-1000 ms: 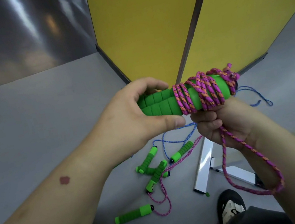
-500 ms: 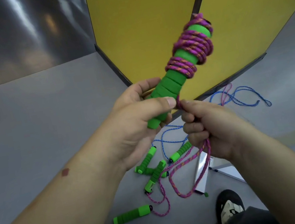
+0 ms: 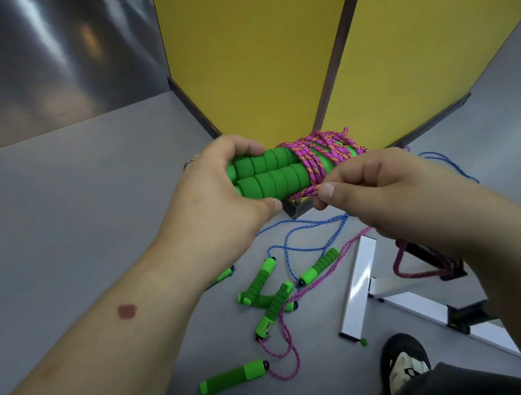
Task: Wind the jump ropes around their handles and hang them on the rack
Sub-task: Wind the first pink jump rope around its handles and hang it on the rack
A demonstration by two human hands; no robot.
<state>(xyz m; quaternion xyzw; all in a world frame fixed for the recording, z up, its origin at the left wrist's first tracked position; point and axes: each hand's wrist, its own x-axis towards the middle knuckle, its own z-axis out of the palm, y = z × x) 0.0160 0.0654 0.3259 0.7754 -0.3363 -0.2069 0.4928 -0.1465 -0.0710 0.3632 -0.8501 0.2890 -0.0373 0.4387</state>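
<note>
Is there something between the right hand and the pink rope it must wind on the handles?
Nothing visible. The right hand already pinches the pink rope just below the handles, which the left hand grips. The rack is not clearly in view, so the way there cannot be judged.

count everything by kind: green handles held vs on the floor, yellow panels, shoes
held green handles, in the left hand: 2
floor green handles: 6, one half hidden behind the left arm
yellow panels: 2
shoes: 1
total: 11
</note>
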